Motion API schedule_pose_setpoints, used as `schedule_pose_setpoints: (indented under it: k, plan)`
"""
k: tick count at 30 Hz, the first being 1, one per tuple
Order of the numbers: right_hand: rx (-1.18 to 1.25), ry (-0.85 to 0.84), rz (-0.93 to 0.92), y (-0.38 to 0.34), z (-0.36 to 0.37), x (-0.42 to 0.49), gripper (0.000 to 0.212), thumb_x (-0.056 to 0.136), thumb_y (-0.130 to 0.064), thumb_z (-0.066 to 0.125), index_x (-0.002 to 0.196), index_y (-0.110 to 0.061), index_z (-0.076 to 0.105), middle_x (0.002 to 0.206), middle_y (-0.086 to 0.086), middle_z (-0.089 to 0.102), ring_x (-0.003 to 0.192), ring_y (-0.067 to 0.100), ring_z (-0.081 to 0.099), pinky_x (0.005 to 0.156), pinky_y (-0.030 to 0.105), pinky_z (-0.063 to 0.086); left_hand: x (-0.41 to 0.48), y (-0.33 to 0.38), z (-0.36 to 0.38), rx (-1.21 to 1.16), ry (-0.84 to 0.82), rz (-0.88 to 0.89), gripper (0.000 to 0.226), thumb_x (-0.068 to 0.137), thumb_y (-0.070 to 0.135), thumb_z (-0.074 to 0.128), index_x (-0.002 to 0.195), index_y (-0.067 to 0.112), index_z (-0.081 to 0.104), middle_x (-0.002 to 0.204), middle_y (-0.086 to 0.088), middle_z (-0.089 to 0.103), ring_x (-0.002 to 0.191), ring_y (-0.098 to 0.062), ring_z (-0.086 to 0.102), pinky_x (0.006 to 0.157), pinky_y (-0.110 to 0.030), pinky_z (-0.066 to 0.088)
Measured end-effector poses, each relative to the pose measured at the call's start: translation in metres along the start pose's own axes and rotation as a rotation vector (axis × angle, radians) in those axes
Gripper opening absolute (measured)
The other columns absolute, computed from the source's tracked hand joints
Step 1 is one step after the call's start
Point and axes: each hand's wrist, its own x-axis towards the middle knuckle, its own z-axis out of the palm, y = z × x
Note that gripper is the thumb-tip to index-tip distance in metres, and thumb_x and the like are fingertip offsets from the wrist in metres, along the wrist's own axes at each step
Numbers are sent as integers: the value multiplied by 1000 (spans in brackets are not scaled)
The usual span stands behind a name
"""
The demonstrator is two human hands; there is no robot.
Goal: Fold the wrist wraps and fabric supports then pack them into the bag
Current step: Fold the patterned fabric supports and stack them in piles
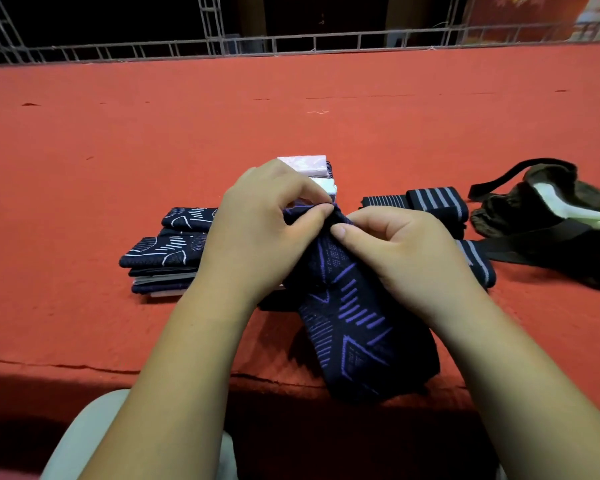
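Head view: the left hand (267, 223) and right hand (406, 251) meet fingertip to fingertip, each pinching the far end of a navy support with purple lines (347, 313). It trails from under both palms to the near edge of the red table (118, 133). Left of the hands sits a stack of folded supports (167, 251); to the right lie striped wrist wraps (433, 200), then the dark bag (499, 213)
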Motion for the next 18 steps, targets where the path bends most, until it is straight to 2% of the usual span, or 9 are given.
schedule_pose_setpoints:
  k: [3, 6, 8, 10, 12, 15, 18]
  plan:
    - [-56, 8, -42, 1, 0, -1, 14, 101, -31, 74, 89, -28, 81, 86, -8, 79, 85, 15, 75, 80, 42, 59, 0, 1, 1, -153, 52, -300, 11, 90, 22, 76, 80, 26, 76, 86, 11, 70, 81, -2, 65, 74, -19, 49]
    - [-69, 27, -57, 2, 1, 0, 13, 101, -32, 73, 92, -28, 82, 89, -10, 80, 89, 14, 75, 84, 40, 58, 1, -5, 3, -408, 94, -618, 24, 86, 28, 71, 76, 6, 73, 72, 3, 66, 65, -13, 58, 58, -29, 46]
    - [-68, 24, -45, 2, 3, 1, 14, 101, -33, 73, 93, -27, 82, 90, -9, 79, 89, 15, 74, 85, 41, 58, 2, -5, 3, -554, 30, -702, 31, 89, 28, 69, 77, -1, 68, 68, -5, 58, 60, -17, 51, 50, -26, 40]
    - [-36, 4, -21, 0, 5, 2, 13, 101, -32, 72, 95, -25, 81, 91, -7, 79, 90, 15, 75, 88, 45, 59, 1, 0, 1, -611, -51, -684, 27, 94, 26, 72, 76, 7, 73, 65, -1, 62, 54, -16, 53, 48, -23, 40]
    - [33, -23, 9, -3, 6, 3, 10, 100, -32, 74, 97, -25, 81, 93, -6, 80, 92, 15, 77, 90, 47, 60, 1, 3, -1, -638, -105, -617, 18, 96, 27, 76, 84, 14, 79, 74, 0, 74, 61, -13, 64, 56, -26, 50]
    - [137, 7, 19, -7, 6, 4, 8, 99, -30, 76, 102, -26, 82, 97, -5, 82, 95, 17, 79, 93, 49, 61, 0, -1, -5, -686, -154, -560, 8, 94, 30, 80, 97, 22, 79, 90, 3, 78, 76, -11, 72, 62, -25, 56]
    - [226, 95, 22, -8, 5, 6, 8, 100, -26, 76, 103, -25, 83, 100, -4, 82, 98, 19, 79, 95, 49, 62, -3, -13, -9, -644, -271, -580, 34, 85, 38, 87, 114, 24, 74, 112, 2, 79, 108, -20, 75, 90, -40, 60]
